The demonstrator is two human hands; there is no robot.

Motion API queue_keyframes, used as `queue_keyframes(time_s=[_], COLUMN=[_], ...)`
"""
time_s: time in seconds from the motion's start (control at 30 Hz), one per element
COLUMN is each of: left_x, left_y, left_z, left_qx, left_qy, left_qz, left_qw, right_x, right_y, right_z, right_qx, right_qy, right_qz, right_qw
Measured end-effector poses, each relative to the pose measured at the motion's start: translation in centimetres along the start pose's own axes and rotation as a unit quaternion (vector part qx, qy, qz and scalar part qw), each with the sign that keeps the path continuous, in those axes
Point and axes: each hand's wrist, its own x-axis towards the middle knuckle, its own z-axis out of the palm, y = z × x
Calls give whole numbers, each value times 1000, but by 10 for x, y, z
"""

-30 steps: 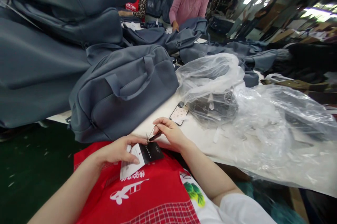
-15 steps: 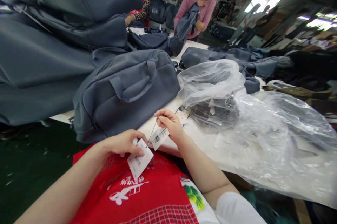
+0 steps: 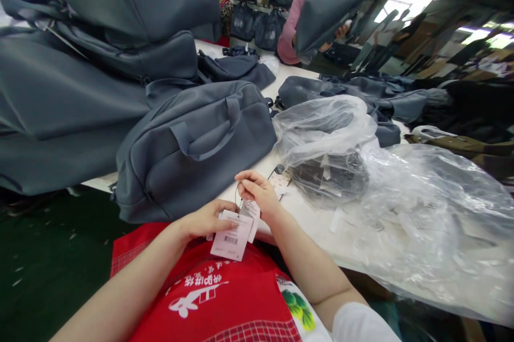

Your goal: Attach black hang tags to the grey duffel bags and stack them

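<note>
Between thumb and fingers, my left hand pinches a white hang tag printed with a barcode. A second white tag shows partly behind it, close under my right hand. The fingertips of my right hand are closed on a thin dark string that loops down to the tags. Both hands are at the table's near edge, in front of my red apron. Just beyond them lies a blue-grey duffel bag on its side, its two handles facing up.
Blue-grey bags are heaped high at the left. Clear plastic bags cover the table's right part, a dark packet under them. Across the table, a person in pink holds up a bag; another stands farther left.
The tags have moved slightly right and up, and the front one now hangs straighter. My hands are closer together. Across the table, the person in pink has lifted a bag higher.
</note>
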Motion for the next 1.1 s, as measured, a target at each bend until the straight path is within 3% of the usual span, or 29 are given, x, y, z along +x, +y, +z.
queue_keyframes(time_s=[0.2,0.33,0.57,0.7,0.87,1.1], left_x=[-4,-9,-11,-11,-13,-10], left_y=[-1,-2,1,1,-1,-7], left_z=[2,-1,5,6,7,10], left_qx=[-155,-221,-282,-299,-309,-349], left_qy=[41,61,67,76,65,42], left_qz=[-24,-26,-6,-11,-34,-34], left_qw=[987,973,957,951,948,936], right_x=[-3,-12,-22,-24,-29,-38], right_y=[5,21,25,27,31,23], right_z=[-16,-27,-26,-27,-26,-14], right_qx=[207,158,65,101,161,140], right_qy=[-15,-46,-105,-113,-70,-130], right_qz=[100,144,129,152,193,182], right_qw=[973,976,984,977,965,965])
